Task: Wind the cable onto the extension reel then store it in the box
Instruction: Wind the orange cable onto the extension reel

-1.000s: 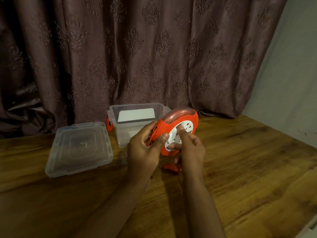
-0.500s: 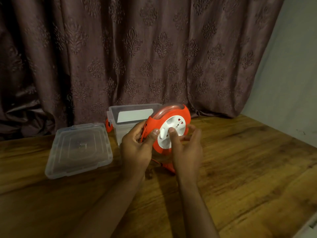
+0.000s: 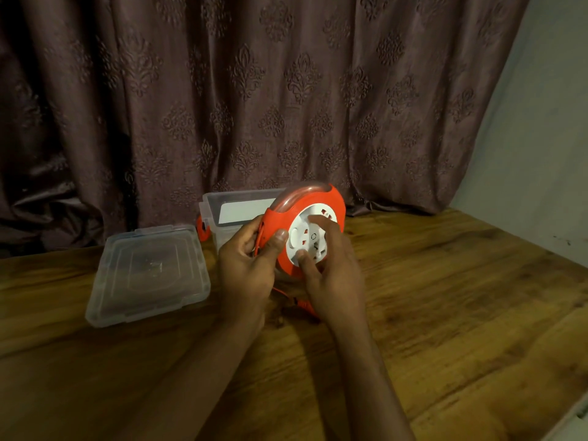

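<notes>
Two hands hold the orange extension reel point(image 3: 307, 229) above the desk point(image 3: 445, 297), in front of the clear box point(image 3: 229, 211). Left hand point(image 3: 251, 265): grip curled round the reel's left edge, thumb on its face. Right hand point(image 3: 334, 275): fingers on the white socket hub point(image 3: 310, 238), thumb pressing its lower edge. Short orange cable point(image 3: 305, 305) hangs below. Lid point(image 3: 149, 275) lies flat left of the box.
</notes>
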